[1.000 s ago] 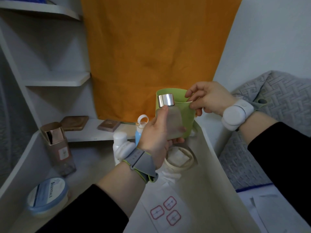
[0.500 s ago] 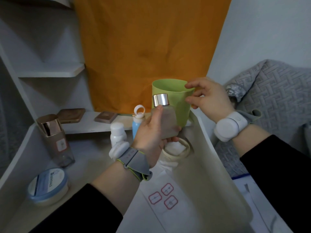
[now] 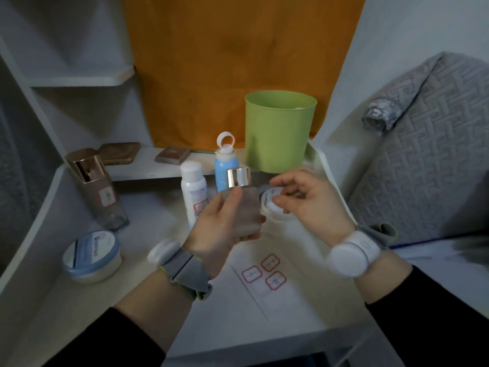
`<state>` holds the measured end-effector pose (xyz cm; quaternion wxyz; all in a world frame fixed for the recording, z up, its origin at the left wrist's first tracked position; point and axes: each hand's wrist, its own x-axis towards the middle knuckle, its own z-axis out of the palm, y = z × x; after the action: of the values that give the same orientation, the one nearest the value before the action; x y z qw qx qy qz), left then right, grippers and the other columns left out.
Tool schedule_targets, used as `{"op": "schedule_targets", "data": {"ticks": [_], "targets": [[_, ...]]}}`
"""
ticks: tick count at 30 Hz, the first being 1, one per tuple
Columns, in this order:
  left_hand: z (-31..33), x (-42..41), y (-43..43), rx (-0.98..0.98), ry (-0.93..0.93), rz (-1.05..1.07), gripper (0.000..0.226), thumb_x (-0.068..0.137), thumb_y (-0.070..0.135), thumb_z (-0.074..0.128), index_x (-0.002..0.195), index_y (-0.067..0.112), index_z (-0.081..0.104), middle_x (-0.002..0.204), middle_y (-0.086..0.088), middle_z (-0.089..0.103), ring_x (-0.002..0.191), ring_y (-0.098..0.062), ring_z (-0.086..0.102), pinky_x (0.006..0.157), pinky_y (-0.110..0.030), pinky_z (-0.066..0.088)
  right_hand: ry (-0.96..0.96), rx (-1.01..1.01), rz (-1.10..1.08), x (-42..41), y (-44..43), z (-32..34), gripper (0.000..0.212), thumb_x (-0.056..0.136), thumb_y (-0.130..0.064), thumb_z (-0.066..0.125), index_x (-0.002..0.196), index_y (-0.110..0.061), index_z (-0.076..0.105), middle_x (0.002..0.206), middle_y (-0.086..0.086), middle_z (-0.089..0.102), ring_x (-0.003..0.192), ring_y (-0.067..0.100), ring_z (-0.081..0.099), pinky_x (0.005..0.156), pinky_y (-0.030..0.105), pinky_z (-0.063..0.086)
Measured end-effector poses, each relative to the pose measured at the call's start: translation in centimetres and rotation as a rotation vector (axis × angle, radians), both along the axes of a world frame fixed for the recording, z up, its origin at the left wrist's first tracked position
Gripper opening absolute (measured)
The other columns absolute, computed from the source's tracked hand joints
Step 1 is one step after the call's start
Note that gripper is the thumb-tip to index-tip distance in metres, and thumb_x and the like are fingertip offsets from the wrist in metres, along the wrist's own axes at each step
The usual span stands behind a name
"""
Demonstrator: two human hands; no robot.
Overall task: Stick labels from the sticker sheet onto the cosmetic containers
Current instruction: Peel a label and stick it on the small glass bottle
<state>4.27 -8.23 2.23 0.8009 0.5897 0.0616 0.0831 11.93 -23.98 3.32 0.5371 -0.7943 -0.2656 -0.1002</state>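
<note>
Seems partly done. Already labelled with a red-framed sticker: the rose-capped bottle (image 3: 104,197) and the white bottle (image 3: 194,193). Still without any visible label: the frosted bottle (image 3: 243,207), gripped upright in the left hand (image 3: 219,229) above the sticker sheet (image 3: 264,272), which lies flat on the table (image 3: 92,308) with three labels left. No label seen either on the blue spray bottle (image 3: 225,168) or the blue-lidded jar (image 3: 91,256). Compared with half a second ago: right hand (image 3: 309,205) gone from the rim of the green cup (image 3: 277,133), lowered just beside the frosted bottle, fingers loosely curled, pinching nothing visible.
</note>
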Motion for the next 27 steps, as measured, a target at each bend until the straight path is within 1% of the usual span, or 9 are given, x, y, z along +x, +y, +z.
{"op": "schedule_targets", "data": {"ticks": [3, 6, 8, 10, 12, 16, 19, 24, 27], "targets": [[-1.6, -0.9, 1.5, 0.046, -0.026, -0.009, 0.035, 0.094, 0.034, 0.049, 0.111, 0.006, 0.061, 0.103, -0.022, 0.067, 0.084, -0.040, 0.063, 0.070, -0.044, 0.055, 0.069, -0.101, 0.012, -0.7, 0.2, -1.5, 0.032, 0.073, -0.003, 0.076, 0.084, -0.031, 0.068, 0.089, -0.004, 0.066, 0.074, 0.015, 0.062, 0.071, 0.033, 0.057], [-2.8, -1.4, 3.0, 0.108, -0.027, 0.044, 0.041, 0.093, 0.036, 0.053, 0.121, 0.007, 0.059, 0.116, -0.024, 0.066, 0.101, -0.037, 0.066, 0.087, -0.054, 0.054, 0.150, -0.295, 0.064, -1.6, 0.5, -1.9, 0.025, 0.076, 0.000, 0.073, 0.094, -0.017, 0.072, 0.084, -0.007, 0.067, 0.069, 0.003, 0.058, 0.069, 0.006, 0.046], [-3.6, -1.6, 3.6, 0.160, -0.045, 0.062, 0.037, 0.092, 0.036, 0.053, 0.118, 0.011, 0.062, 0.115, -0.018, 0.068, 0.105, -0.033, 0.067, 0.088, -0.051, 0.055, 0.173, -0.429, 0.052, -1.9, 0.8, -2.3, 0.028, 0.075, -0.003, 0.072, 0.100, -0.015, 0.073, 0.088, -0.007, 0.068, 0.069, -0.005, 0.056, 0.068, 0.000, 0.042], [-4.1, -1.8, 3.9, 0.178, -0.057, 0.086, 0.027, 0.096, 0.027, 0.047, 0.111, 0.013, 0.064, 0.112, -0.011, 0.070, 0.100, -0.025, 0.068, 0.081, -0.039, 0.058, 0.213, -0.474, 0.048, -2.0, 1.0, -2.8, 0.032, 0.074, -0.003, 0.073, 0.102, -0.016, 0.072, 0.096, -0.004, 0.071, 0.075, 0.000, 0.059, 0.075, 0.006, 0.046], [-4.4, -1.7, 4.1, 0.204, -0.070, 0.098, 0.021, 0.097, 0.022, 0.046, 0.107, 0.017, 0.064, 0.111, -0.008, 0.069, 0.100, -0.021, 0.065, 0.083, -0.035, 0.057, 0.217, -0.513, 0.044, -2.0, 1.1, -2.9, 0.035, 0.073, -0.002, 0.072, 0.103, -0.020, 0.072, 0.101, -0.003, 0.071, 0.086, 0.006, 0.062, 0.085, 0.018, 0.050], [-5.3, -1.6, 4.6, 0.222, -0.087, 0.096, 0.023, 0.089, 0.032, 0.052, 0.108, 0.026, 0.064, 0.116, -0.001, 0.068, 0.113, -0.023, 0.062, 0.099, -0.039, 0.049, 0.173, -0.666, 0.057, -2.0, 1.7, -2.8, 0.044, 0.070, -0.006, 0.075, 0.109, -0.025, 0.070, 0.111, -0.005, 0.066, 0.102, 0.010, 0.060, 0.087, 0.017, 0.043], [-5.8, -1.3, 4.9, 0.224, -0.103, 0.100, 0.020, 0.089, 0.036, 0.059, 0.107, 0.030, 0.066, 0.114, 0.002, 0.070, 0.113, -0.022, 0.063, 0.100, -0.042, 0.048, 0.200, -0.711, 0.085, -1.8, 2.1, -2.8, 0.051, 0.068, -0.006, 0.077, 0.115, -0.025, 0.068, 0.119, -0.006, 0.065, 0.108, 0.010, 0.059, 0.092, 0.018, 0.042], [-5.9, -1.2, 5.1, 0.236, -0.122, 0.083, 0.027, 0.091, 0.032, 0.058, 0.118, 0.027, 0.061, 0.115, 0.009, 0.070, 0.113, -0.013, 0.063, 0.098, -0.029, 0.047, 0.195, -0.733, 0.115, -1.6, 2.2, -3.3, 0.053, 0.065, 0.000, 0.076, 0.113, -0.021, 0.069, 0.105, -0.007, 0.059, 0.100, 0.010, 0.059, 0.082, 0.013, 0.041], [-6.0, -1.2, 5.2, 0.262, -0.138, 0.089, 0.027, 0.097, 0.023, 0.052, 0.124, 0.024, 0.058, 0.122, 0.003, 0.067, 0.115, -0.013, 0.062, 0.096, -0.024, 0.048, 0.202, -0.697, 0.125, -1.3, 2.3, -3.7, 0.051, 0.063, 0.005, 0.076, 0.108, -0.017, 0.071, 0.099, -0.003, 0.057, 0.093, 0.014, 0.060, 0.083, 0.020, 0.048]]}}
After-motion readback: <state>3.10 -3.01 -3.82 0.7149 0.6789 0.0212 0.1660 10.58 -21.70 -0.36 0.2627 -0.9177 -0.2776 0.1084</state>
